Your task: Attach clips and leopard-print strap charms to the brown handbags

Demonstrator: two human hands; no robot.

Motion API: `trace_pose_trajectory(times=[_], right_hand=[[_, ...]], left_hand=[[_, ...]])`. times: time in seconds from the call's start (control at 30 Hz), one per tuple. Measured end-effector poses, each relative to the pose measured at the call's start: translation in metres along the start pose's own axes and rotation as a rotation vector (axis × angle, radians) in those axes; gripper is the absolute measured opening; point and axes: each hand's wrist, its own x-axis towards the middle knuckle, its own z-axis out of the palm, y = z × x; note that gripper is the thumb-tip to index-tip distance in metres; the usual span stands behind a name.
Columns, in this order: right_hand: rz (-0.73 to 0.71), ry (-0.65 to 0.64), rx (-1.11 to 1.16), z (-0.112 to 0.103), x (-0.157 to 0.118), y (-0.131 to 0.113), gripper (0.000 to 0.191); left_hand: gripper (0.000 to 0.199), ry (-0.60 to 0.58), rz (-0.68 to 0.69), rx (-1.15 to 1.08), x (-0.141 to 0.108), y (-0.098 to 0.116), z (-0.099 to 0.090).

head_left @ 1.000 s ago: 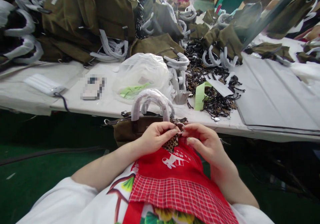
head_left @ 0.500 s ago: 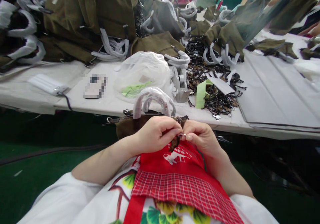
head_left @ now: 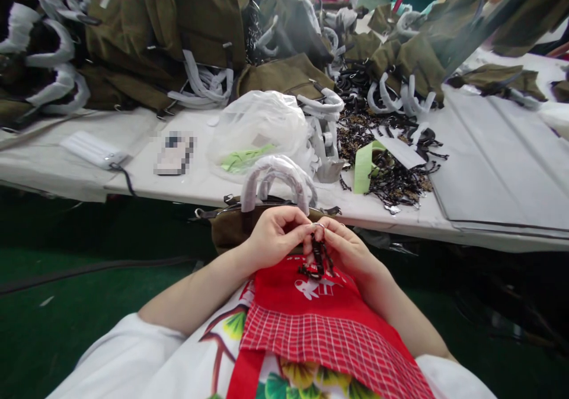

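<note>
Between my two hands hangs a dark beaded tassel on a small metal ring. My left hand pinches the ring from the left with thumb and forefinger. From the other side my right hand closes its fingertips on the same ring. The tassel's strands dangle in front of my red apron. Just beyond my hands sits an olive handbag with plastic-wrapped handles, partly hidden by my left hand.
On the white table lie a phone, a white power bank-like box, a clear plastic bag, a pile of dark tassels and a green tape roll. Olive bags are heaped behind; grey sheets lie right.
My hands have turned the ring upward, and the tassel now hangs down below it instead of being bunched by my left fingers. The view has shifted slightly.
</note>
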Motion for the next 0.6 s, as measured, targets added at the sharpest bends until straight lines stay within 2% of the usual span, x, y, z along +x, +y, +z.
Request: trace_pose_trajectory(times=[0.07,0.17,0.23,0.3,0.37,0.4,0.43,0.5,0.53,0.6], right_hand=[[0.003,0.044,0.037,0.001,0.002,0.004,0.022],[-0.016,0.123,0.057,0.001,0.004,0.008,0.022],[-0.006,0.147,0.053,0.000,0.005,0.009,0.022],[-0.007,0.165,0.046,0.000,0.006,0.008,0.022],[-0.008,0.174,0.040,0.000,0.007,0.006,0.023],[-0.002,0.173,0.036,0.001,0.009,0.006,0.024],[0.009,0.171,0.032,0.002,0.010,0.006,0.025],[0.029,0.173,0.028,0.003,0.012,0.007,0.027],[0.036,0.180,0.028,0.003,0.013,0.009,0.028],[0.044,0.198,0.031,0.002,0.015,0.012,0.028]], left_hand=[[0.026,0.006,-0.005,-0.074,-0.003,-0.004,0.002],[0.024,0.056,0.062,0.046,-0.006,-0.011,0.000],[0.028,0.099,0.122,0.262,-0.003,-0.017,-0.006],[0.031,0.212,0.144,0.561,0.005,-0.024,-0.016],[0.035,0.342,0.099,0.850,0.019,-0.031,-0.027],[0.039,0.355,0.064,0.957,0.027,-0.034,-0.032],[0.040,0.318,0.035,1.026,0.035,-0.037,-0.036],[0.032,0.162,0.028,1.031,0.050,-0.040,-0.042],[0.027,0.096,0.044,0.982,0.056,-0.040,-0.045],[0.022,0.066,0.082,0.834,0.064,-0.036,-0.049]])
